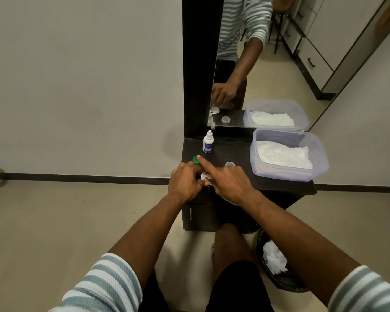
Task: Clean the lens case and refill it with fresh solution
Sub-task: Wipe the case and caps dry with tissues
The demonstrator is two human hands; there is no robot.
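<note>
Both forearms reach forward, sleeves pushed up near the elbows. The left hand (pixel 183 181) is curled, knuckles up, fingers tucked in. The right hand (pixel 229 183) meets it, index finger stretched forward-left.

Translucent plastic tub (pixel 320 163), crumpled white tissue (pixel 282 154), matt dark table (pixel 234 152), glossy mirror (pixel 279 64)

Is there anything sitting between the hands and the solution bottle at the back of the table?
Nothing visible blocks it. The solution bottle stands upright behind the left hand, with bare dark table between. The green cap at the left hand's fingertips is nearest, just in front of the bottle. The small clear cap lies off to the right.
</note>
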